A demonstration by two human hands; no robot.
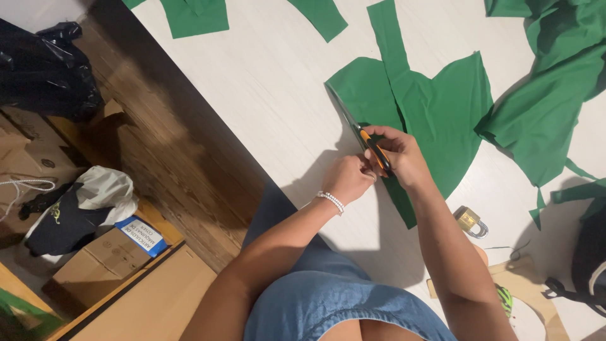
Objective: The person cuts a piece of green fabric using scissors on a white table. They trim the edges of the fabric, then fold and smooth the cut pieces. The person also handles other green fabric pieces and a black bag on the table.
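On the floor at lower left, a brown cardboard box [101, 265] is seen, with a small blue-and-white labelled packet [142, 235] lying on its top edge. A black plastic bag [44, 69] sits at upper left. A brass padlock [470, 221] rests on the white table [265, 82], just right of the right forearm.

Orange-handled scissors [372, 146] are gripped by the right hand [401, 155], fingers closed through the handles; the blade points up-left along the edge of the green fabric piece [442, 107]. The fabric edge below the handles is pinched by the left hand [349, 178], closed, touching the right hand.
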